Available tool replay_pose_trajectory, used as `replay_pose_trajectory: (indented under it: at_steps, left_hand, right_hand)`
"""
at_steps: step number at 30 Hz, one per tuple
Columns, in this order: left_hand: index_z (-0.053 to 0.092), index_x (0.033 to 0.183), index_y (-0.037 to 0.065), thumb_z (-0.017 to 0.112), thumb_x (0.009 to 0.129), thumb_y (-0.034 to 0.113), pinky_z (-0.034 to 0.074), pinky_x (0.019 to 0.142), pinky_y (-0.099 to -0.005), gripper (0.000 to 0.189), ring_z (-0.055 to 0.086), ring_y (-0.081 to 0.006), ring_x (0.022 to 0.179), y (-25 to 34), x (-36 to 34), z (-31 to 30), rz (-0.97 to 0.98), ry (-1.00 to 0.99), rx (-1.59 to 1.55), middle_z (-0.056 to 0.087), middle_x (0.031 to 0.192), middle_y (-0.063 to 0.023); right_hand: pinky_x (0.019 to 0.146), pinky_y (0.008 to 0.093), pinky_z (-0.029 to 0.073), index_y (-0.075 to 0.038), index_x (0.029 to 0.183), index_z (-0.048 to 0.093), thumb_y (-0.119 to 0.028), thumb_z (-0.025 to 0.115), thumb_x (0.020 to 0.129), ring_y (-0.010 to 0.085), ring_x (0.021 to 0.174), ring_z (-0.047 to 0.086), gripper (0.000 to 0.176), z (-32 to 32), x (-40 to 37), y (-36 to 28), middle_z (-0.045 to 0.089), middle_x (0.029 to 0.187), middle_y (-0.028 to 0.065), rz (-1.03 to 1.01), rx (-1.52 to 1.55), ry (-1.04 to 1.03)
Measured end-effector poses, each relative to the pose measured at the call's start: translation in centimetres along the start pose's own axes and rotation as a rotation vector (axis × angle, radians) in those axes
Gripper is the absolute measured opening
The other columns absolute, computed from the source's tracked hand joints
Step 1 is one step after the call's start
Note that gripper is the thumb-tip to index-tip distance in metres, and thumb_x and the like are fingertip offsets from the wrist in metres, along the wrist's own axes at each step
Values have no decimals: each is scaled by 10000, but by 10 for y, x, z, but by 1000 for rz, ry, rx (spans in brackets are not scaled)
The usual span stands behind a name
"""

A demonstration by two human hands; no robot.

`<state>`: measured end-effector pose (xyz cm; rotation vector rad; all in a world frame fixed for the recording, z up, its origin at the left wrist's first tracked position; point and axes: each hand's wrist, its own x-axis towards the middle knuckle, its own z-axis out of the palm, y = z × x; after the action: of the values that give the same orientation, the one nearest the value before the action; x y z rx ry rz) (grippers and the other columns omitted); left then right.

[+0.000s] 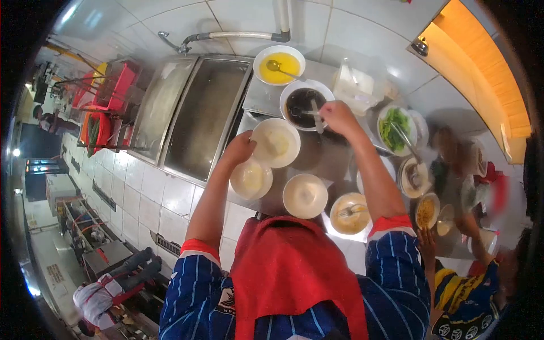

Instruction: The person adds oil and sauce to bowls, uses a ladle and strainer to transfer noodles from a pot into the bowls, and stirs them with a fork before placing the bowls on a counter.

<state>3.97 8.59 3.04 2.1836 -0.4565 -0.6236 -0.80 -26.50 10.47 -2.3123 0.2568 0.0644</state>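
Observation:
My left hand (239, 148) grips the rim of a white bowl (283, 153) with a little pale yellowish stuff at its bottom. That bowl overlaps a second similar bowl (250, 180). My right hand (339, 117) is closed on the handle of a metal spoon (315, 113) over a bowl of dark sauce (300, 102); the spoon's far end is not clear. Behind it stands a bowl of yellow liquid (271, 67) with another spoon (274, 66) resting in it. Nearer my apron are a pale bowl (305, 196) and a bowl with a utensil inside (349, 213).
Two steel basins (203, 113) lie to the left under a wall tap (183, 49). On the right are a bowl of green leaves (394, 130), a clear container (356, 85) and several more dishes. A co-worker's hand (428, 243) touches a bowl of yellow crumbs (426, 212).

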Motion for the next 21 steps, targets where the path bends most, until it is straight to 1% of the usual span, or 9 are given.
replay_pose_trajectory:
  at_steps: [4, 6, 10, 12, 14, 15, 17, 19, 21]
  left_hand:
    - [604, 1195, -22, 527, 882, 88, 515, 767, -328, 340, 662, -190, 847, 19, -14, -16, -11, 62, 57, 702, 934, -149]
    - [657, 1089, 33, 532, 822, 161, 503, 812, -423, 321, 664, -364, 905, 29, -19, -23, -85, 51, -38, 682, 935, -239]
    - [656, 1047, 9, 535, 825, 167, 509, 737, -399, 298, 676, -315, 775, 69, -37, -43, -58, 49, 0, 688, 838, -199]
    - [655, 1052, 8, 533, 827, 163, 510, 739, -397, 300, 677, -307, 772, 46, -27, -36, -24, 56, -43, 690, 834, -194]
    - [655, 1057, 8, 532, 829, 159, 511, 741, -394, 301, 678, -300, 769, 42, -28, -35, 10, 64, -81, 691, 831, -189]
    - [656, 1064, 10, 529, 832, 157, 510, 753, -391, 303, 678, -296, 790, 54, -33, -38, -39, 41, -121, 692, 843, -191]
    - [657, 1071, 12, 526, 835, 154, 508, 765, -388, 305, 678, -293, 811, 59, -35, -38, -73, 13, -160, 693, 855, -192]
    - [634, 1130, -4, 502, 864, 93, 495, 761, -329, 313, 632, -172, 829, 55, -31, -35, 13, 8, -86, 691, 888, -117]
    - [625, 1149, -10, 503, 870, 88, 495, 781, -325, 320, 636, -176, 850, 55, -30, -30, 15, 2, -125, 694, 916, -125]
  right_hand:
    - [650, 363, 494, -13, 816, 710, -195, 615, 812, 224, 654, 632, 206, -13, -4, -3, 681, 723, 135, 24, 170, -40]
    - [641, 352, 488, -9, 827, 705, -200, 628, 813, 192, 644, 618, 206, -19, -19, -18, 671, 706, 121, 4, 192, -33]
    - [623, 367, 476, -1, 846, 644, -164, 623, 856, 198, 627, 606, 165, -3, -55, -33, 648, 696, 110, -57, 234, -42]
    - [619, 382, 473, -3, 853, 616, -148, 614, 878, 219, 631, 609, 147, 14, -76, -36, 638, 702, 114, -101, 278, -43]
    - [665, 411, 474, -15, 855, 576, -97, 597, 888, 296, 742, 610, 91, 29, -99, -48, 626, 787, 129, -261, -1, 152]
    - [665, 411, 474, -15, 855, 576, -97, 597, 888, 296, 742, 610, 91, 33, -108, -50, 626, 787, 129, -265, -7, 149]
    - [729, 445, 468, -24, 871, 569, -71, 578, 880, 370, 870, 577, 49, 38, -117, -51, 613, 882, 147, -469, -327, 276]
    - [749, 455, 463, -25, 872, 571, -68, 578, 872, 374, 894, 568, 43, 38, -113, -48, 609, 909, 142, -456, -306, 321]
    - [751, 486, 461, -33, 885, 570, -66, 571, 867, 389, 879, 582, 38, 37, -103, -42, 620, 884, 150, -395, -261, 402]
